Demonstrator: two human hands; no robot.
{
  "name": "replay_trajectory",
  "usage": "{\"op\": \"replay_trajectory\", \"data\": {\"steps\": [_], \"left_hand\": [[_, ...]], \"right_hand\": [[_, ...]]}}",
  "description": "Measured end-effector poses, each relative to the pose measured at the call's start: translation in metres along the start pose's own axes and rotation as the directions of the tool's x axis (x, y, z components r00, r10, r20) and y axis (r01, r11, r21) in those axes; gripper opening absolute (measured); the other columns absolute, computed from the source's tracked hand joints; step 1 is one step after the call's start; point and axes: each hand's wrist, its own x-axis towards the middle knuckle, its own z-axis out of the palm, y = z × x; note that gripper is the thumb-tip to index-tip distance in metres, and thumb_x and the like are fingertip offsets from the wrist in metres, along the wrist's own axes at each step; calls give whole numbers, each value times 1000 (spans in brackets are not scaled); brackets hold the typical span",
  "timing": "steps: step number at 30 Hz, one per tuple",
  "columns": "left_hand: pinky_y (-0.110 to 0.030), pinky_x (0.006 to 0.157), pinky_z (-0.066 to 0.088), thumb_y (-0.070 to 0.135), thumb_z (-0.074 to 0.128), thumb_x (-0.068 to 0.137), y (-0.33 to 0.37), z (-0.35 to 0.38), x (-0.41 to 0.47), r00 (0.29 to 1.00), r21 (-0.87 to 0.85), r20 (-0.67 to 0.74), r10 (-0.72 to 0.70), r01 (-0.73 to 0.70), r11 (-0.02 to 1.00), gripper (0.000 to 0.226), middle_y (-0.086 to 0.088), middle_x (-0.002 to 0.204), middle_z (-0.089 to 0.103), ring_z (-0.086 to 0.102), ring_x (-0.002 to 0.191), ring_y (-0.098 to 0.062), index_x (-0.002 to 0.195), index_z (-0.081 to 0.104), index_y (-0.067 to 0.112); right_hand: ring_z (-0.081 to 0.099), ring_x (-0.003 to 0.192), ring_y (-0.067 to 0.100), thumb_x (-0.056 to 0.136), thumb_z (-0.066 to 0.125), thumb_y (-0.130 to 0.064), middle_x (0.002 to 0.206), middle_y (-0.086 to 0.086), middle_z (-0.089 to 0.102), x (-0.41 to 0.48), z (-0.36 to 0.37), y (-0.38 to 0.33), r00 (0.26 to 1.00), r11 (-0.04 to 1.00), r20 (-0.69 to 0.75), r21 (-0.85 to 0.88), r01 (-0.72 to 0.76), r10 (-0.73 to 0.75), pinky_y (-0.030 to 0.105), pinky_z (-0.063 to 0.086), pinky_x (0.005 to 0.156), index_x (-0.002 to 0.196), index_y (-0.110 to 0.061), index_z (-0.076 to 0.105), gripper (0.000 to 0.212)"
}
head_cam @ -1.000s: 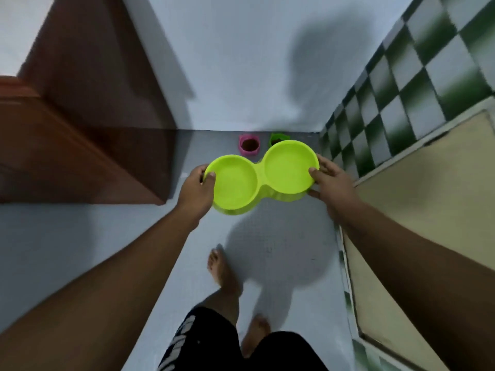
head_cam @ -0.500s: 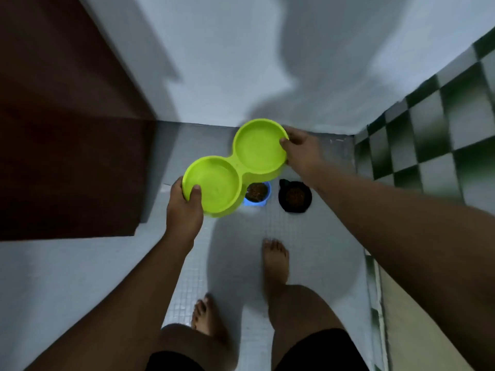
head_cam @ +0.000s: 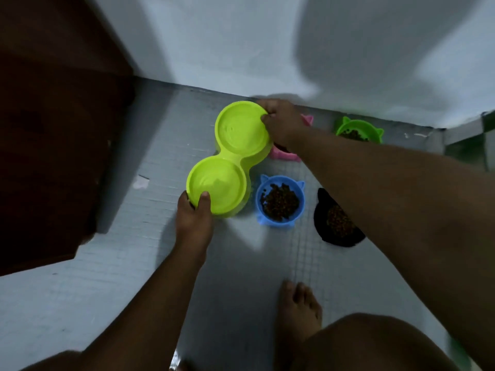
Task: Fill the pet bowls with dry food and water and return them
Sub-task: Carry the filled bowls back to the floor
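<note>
2 hands have lowered the lime double bowl (head_cam: 230, 159) to floor level, just left of the blue bowl (head_cam: 280, 202); 0.5 s ago it hung above that bowl; the left hand (head_cam: 194, 220) pinches the near rim, thumb inside; the right hand (head_cam: 281, 121) grips the far rim; the return looks nearly done, only the release remaining.

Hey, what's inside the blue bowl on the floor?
The blue bowl holds a heap of dark brown dry kibble, with bare blue showing around it. The bowl's bottom under the kibble is covered.
</note>
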Motion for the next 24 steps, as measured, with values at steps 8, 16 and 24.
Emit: {"op": "replay_trajectory", "data": {"steps": [8, 16, 24], "left_hand": [[-64, 95, 53, 79, 62, 65, -40, 12, 41, 992, -119, -26, -124, 120, 986, 74, -7, 117, 70, 67, 110, -33, 118, 64, 27], [-62, 96, 54, 83, 62, 60, -47, 14, 59, 986, -95, -10, -167, 165, 982, 83, -8, 116, 71, 68, 110, -34, 119, 65, 25], [-55, 89, 56, 78, 63, 53, -30, 13, 57, 975, -10, 31, -218, 219, 976, 92, -21, 115, 71, 66, 110, -45, 120, 67, 15]], "right_hand": [[63, 112, 24, 76, 48, 4, 121, 13, 69, 42, 48, 18, 992, 993, 96, -77, 94, -87, 29, 49, 93, 126, -8, 66, 54], [63, 109, 22, 71, 43, 0, 118, 8, 69, 53, 74, 20, 991, 1000, 129, -9, -21, 22, 31, 54, 88, 130, -14, 63, 64], [53, 128, 24, 67, 39, -12, 140, 12, 57, 56, 83, 15, 991, 994, 136, -111, 6, 9, 27, 45, 103, 141, -17, 55, 76]]}}
